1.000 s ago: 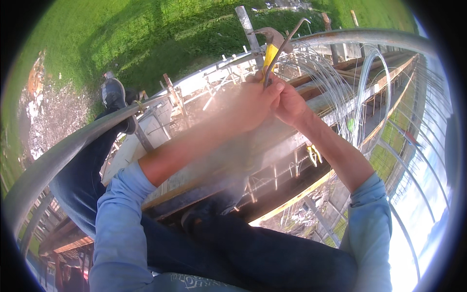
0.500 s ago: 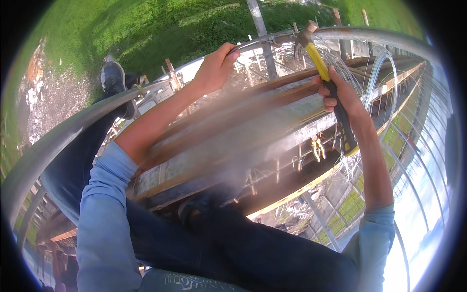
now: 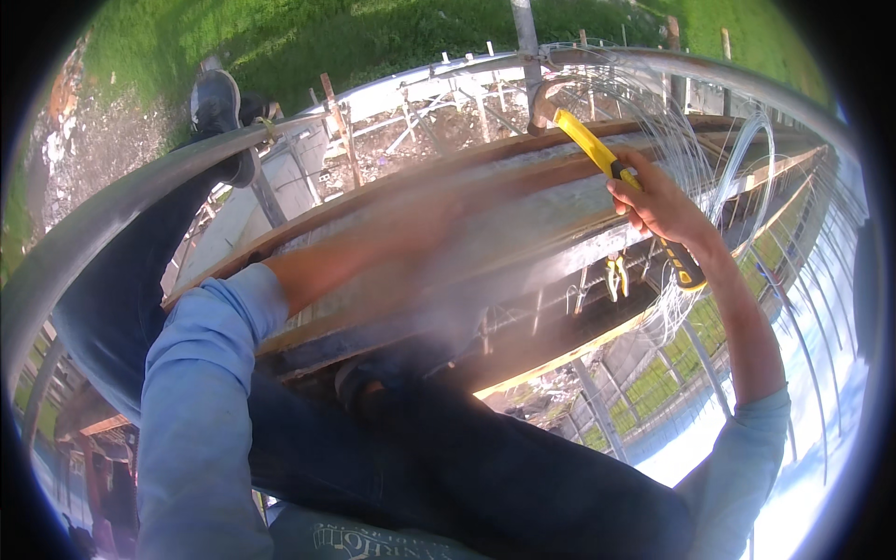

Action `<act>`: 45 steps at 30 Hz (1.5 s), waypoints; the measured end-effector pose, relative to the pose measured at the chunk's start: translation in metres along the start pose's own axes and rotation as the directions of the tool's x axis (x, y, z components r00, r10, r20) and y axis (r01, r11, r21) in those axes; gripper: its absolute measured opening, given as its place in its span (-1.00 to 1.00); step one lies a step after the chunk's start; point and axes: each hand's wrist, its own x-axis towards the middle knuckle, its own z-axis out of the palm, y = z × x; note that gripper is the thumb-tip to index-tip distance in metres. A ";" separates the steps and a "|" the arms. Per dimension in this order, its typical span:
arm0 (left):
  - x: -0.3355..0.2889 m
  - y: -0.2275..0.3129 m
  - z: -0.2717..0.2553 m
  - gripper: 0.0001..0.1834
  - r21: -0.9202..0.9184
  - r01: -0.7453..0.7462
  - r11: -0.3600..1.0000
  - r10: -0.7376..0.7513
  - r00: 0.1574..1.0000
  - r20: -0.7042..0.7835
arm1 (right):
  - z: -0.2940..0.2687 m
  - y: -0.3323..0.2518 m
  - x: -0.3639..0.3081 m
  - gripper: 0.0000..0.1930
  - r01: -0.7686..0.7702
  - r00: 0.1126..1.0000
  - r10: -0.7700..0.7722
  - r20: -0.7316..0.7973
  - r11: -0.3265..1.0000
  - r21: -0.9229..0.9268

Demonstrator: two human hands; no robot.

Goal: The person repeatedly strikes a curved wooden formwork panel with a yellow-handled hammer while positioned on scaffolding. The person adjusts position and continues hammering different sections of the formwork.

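My right hand point(image 3: 661, 198) is closed round the black grip of a claw hammer point(image 3: 586, 142) with a yellow handle. The hammer's head points to the far left, close by the upright metal pole point(image 3: 529, 61). Over the timber formwork point(image 3: 373, 189), my left hand point(image 3: 434, 217) is smeared by haze or blur, so its fingers and anything in them cannot be made out. Yellow-handled pliers point(image 3: 616, 276) hang at the formwork's near side, below my right hand. A bundle of thin wire point(image 3: 747, 154) loops beside my right wrist.
A curved metal rail point(image 3: 103, 224) runs at the left, and a pipe point(image 3: 737, 75) crosses the far right. My shoe point(image 3: 217, 101) is beyond the left rail. Reinforcing bars point(image 3: 817, 280) rise at the right. Below are rubble, wooden stakes and grass point(image 3: 373, 47).
My left hand has come off the far rail and moved nearer, over the boards. The hammer's head has dropped down and left, still in my right hand. The view has shifted slightly.
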 end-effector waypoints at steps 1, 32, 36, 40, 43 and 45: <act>0.002 -0.002 0.000 -0.65 0.015 -0.082 0.996 0.082 0.996 0.017 | -0.002 -0.002 0.002 -0.74 -0.050 0.999 0.051 0.002 0.997 -0.052; 0.010 0.000 -0.013 -0.63 -0.185 -0.010 0.983 0.023 0.998 0.064 | 0.010 -0.026 0.011 -0.77 -0.268 0.962 0.265 0.063 0.963 0.041; 0.010 0.001 -0.009 -0.66 -0.015 -0.001 1.000 0.002 1.000 0.024 | 0.016 -0.030 0.000 -0.76 -0.140 0.990 0.141 -0.023 0.988 0.067; 0.006 0.002 -0.005 -0.68 0.028 0.008 1.000 -0.007 1.000 -0.023 | 0.003 -0.039 -0.012 -0.77 -0.057 0.998 0.059 0.004 0.982 -0.177; 0.007 0.003 -0.009 -0.69 0.054 -0.114 0.992 0.118 0.990 -0.079 | 0.006 -0.043 -0.012 -0.74 -0.159 0.985 0.163 0.063 0.986 -0.058; 0.009 0.007 -0.014 -0.70 0.049 -0.066 0.997 0.069 0.997 -0.046 | 0.019 -0.042 -0.008 -0.74 -0.245 0.969 0.233 0.087 0.957 0.155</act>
